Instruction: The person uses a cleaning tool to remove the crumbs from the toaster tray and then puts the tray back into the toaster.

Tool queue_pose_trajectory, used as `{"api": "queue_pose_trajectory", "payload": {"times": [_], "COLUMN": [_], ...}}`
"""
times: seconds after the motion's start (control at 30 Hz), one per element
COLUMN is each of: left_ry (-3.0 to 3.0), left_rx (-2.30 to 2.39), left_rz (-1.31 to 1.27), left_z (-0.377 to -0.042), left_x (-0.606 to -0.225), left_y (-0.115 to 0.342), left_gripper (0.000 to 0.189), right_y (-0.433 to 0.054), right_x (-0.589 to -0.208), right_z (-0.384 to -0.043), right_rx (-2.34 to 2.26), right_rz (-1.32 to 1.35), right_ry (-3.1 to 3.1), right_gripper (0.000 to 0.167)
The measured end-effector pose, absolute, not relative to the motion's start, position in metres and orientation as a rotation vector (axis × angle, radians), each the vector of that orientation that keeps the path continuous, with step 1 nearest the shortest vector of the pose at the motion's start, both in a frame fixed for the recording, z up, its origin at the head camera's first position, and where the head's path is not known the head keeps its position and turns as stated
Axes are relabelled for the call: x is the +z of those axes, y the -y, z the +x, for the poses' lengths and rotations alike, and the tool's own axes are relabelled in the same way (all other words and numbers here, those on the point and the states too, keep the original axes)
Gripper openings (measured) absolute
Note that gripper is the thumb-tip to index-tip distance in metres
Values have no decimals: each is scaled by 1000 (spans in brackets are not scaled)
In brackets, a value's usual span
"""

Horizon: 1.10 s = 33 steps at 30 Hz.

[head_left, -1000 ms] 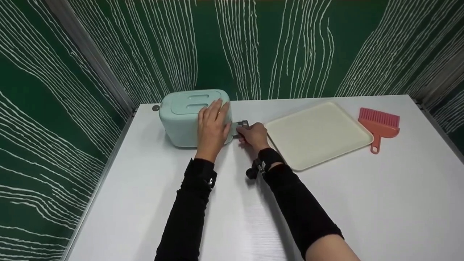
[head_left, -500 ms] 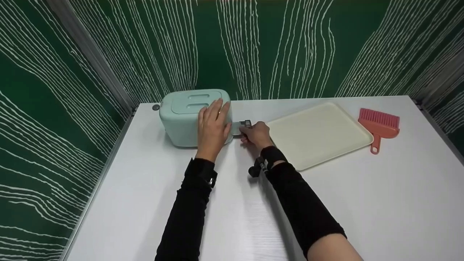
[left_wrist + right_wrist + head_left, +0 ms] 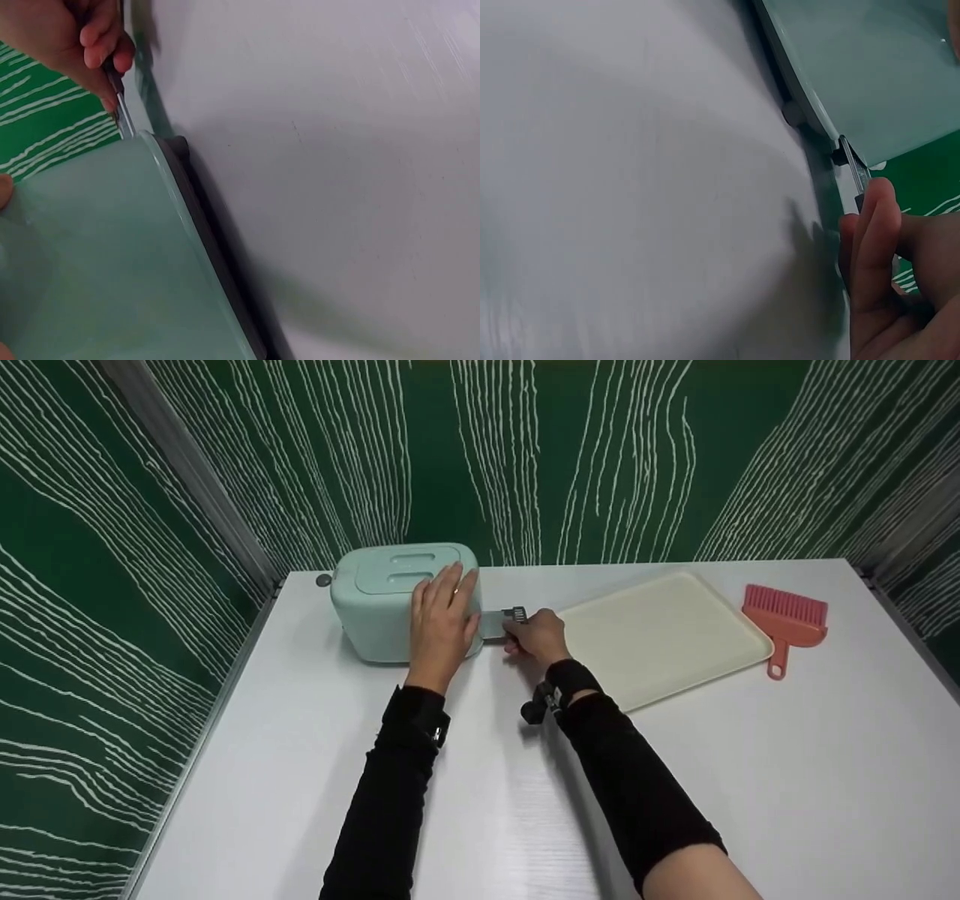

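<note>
A mint-green toaster [image 3: 375, 622] with two slot-like recesses in its top stands at the back left of the white table. My left hand [image 3: 441, 622] rests against its front and upper edge near the right end, fingers straight and reaching onto the top. From the toaster's right end sticks out a flat metallic crumb tray [image 3: 492, 625] with a dark, slatted outer part. The right hand [image 3: 541, 634] pinches that outer end between thumb and fingers. In the right wrist view, the thin edge of the crumb tray [image 3: 855, 169] runs from the toaster's lower corner to the fingertips.
A cream rectangular tray [image 3: 660, 637] lies just right of the right hand. Beside its right corner is an orange dustpan [image 3: 791, 630] with a pink brush [image 3: 784, 601]. A dark round knob [image 3: 324, 580] shows at the toaster's left. A green wall [image 3: 555, 457] closes off the back.
My right hand has moved a little to the right, and more of the crumb tray shows outside the toaster. The left hand and the toaster have stayed in place.
</note>
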State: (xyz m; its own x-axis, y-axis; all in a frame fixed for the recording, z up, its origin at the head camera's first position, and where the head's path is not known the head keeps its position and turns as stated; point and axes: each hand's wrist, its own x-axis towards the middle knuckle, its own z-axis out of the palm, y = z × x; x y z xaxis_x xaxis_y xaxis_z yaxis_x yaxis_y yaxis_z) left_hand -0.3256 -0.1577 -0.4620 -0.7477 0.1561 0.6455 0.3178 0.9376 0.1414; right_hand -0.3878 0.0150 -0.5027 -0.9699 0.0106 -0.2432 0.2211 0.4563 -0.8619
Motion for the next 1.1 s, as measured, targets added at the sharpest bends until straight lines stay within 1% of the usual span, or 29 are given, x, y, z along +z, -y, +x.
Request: {"api": "queue_pose_trajectory", "payload": {"times": [0.27,0.7,0.9,1.1], "left_ry": [2436,2448,2451,2449], "left_rx": [-293,-290,-292,-285], "left_rz": [-327,-313,-314,-317], "left_z": [-325,-324,-325,-324], "left_x": [-461,-461,-461,-460], "left_y": [156,156,156,156], "left_gripper": [63,65,65,65], "right_y": [-20,-39,-43,-48], "right_x": [-501,-498,-498,-498], "right_z": [-391,-390,-392,-395], "right_rx": [-1546,-1660,-1643,-1643], "right_rz": [246,164,190,220], "right_ry": [-2458,-2426,-2431,-2399], "right_gripper": [25,27,24,25]}}
